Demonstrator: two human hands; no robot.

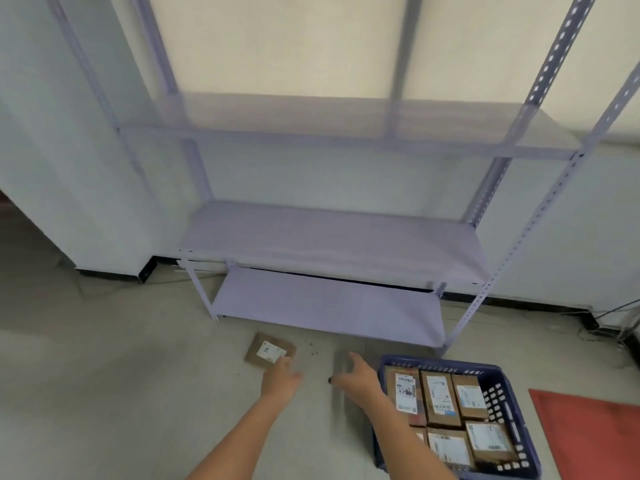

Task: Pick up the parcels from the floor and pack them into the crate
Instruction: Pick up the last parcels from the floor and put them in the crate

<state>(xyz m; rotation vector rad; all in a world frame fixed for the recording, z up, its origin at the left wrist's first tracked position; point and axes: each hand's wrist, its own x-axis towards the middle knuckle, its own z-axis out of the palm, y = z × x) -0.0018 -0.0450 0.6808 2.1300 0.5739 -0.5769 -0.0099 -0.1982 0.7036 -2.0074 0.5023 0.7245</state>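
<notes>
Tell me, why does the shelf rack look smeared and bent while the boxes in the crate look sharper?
Head view: motion blur smears the shelf rack, and the wide lens bows its uprights outward; the parcels in the crate show fairly crisp labels; both hands, left hand and right hand, are slightly blurred; the light is soft and even.

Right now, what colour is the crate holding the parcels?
Dark blue crate, seen best in the head view.

The grey floor (121, 393) carried one brown labelled parcel (270, 351) near the middle, a blue crate (512, 407) of parcels at four o'clock from it, a red mat (595, 434) beyond the crate, and a lilac metal shelf rack (329, 299) at twelve o'clock.
</notes>
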